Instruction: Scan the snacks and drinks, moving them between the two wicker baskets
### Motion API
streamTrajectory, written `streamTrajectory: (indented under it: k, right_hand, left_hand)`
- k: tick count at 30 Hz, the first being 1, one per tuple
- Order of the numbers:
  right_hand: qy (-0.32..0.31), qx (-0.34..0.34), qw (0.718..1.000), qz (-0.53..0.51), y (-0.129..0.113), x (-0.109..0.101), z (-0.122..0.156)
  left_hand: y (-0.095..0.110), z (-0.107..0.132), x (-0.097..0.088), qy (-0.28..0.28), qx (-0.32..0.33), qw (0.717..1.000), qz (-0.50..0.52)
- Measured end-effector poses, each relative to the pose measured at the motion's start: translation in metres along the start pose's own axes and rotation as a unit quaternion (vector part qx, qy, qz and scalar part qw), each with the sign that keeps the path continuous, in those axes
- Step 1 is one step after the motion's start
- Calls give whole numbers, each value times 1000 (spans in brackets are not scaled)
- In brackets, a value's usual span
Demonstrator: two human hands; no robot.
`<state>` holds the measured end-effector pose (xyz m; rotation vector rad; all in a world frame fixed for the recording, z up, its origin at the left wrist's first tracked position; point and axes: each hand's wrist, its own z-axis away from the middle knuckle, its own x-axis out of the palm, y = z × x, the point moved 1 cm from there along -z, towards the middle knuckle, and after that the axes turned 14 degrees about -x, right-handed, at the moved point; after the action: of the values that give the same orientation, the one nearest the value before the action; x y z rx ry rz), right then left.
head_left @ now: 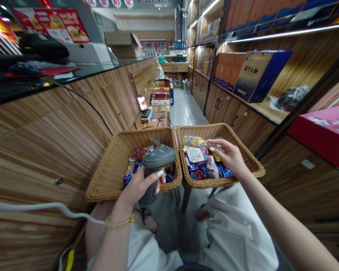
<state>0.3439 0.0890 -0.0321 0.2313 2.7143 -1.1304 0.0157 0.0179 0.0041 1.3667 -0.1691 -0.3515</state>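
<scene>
My left hand [142, 184] is wrapped around the handle of a grey barcode scanner [158, 160], held over the left wicker basket [107, 177], which has several snack packets in it. My right hand [228, 154] reaches into the right wicker basket [243, 150] and pinches a clear tube of colourful candies [196, 142] by its end. Under that hand lie several packets, one with a white label [195, 154] facing up. The two baskets stand side by side in front of my knees.
A wooden counter [59, 128] runs along the left, with a black cable and a white cord [39, 207] beside it. Wooden shelves with blue and orange boxes [254, 73] line the right. A red box [324, 135] juts in at the right. Stacked boxes [160, 96] stand down the aisle.
</scene>
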Motion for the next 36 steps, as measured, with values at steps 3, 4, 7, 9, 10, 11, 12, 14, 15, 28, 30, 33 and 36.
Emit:
streamTrajectory:
  k: [3, 4, 7, 9, 10, 11, 12, 14, 15, 28, 30, 33, 36]
  right_hand:
    - [-8, -1, 1000, 0, 0, 0, 0]
    - [-10, 2, 1000, 1, 0, -1, 1]
    - [-14, 10, 1000, 6, 0, -2, 1]
    - [-13, 12, 1000, 11, 0, -3, 1]
    - [-13, 12, 1000, 13, 0, -3, 1]
    - [-13, 11, 1000, 15, 0, -3, 1]
    - [-12, 9, 1000, 17, 0, -3, 1]
    - [-9, 6, 1000, 19, -1, -3, 1]
    - [-7, 4, 1000, 19, -2, -3, 1]
    - [-21, -2, 1000, 11, -6, -1, 0]
    - [-23, -1, 1000, 16, -5, -1, 0]
    - [-26, 5, 999, 21, -5, -2, 0]
    - [-26, 8, 1000, 15, -6, -1, -1]
  left_hand:
    - [1, 1, 1, 5, -1, 1000, 1]
    - [2, 1, 1, 6, -2, 1000, 2]
    - [3, 1, 1, 10, -7, 1000, 2]
    - [3, 1, 1, 10, -7, 1000, 4]
    - [3, 1, 2, 8, -6, 1000, 5]
    - [4, 1, 2, 7, -5, 1000, 7]
    - [4, 1, 2, 7, -4, 1000, 8]
    - [4, 2, 2, 9, -4, 1000, 11]
    - [4, 2, 2, 11, -3, 1000, 13]
    - [2, 3, 3, 17, 0, 1000, 22]
    - [4, 4, 3, 18, 5, 1000, 19]
    - [6, 5, 4, 17, 10, 1000, 6]
    - [7, 5, 4, 14, 12, 1000, 3]
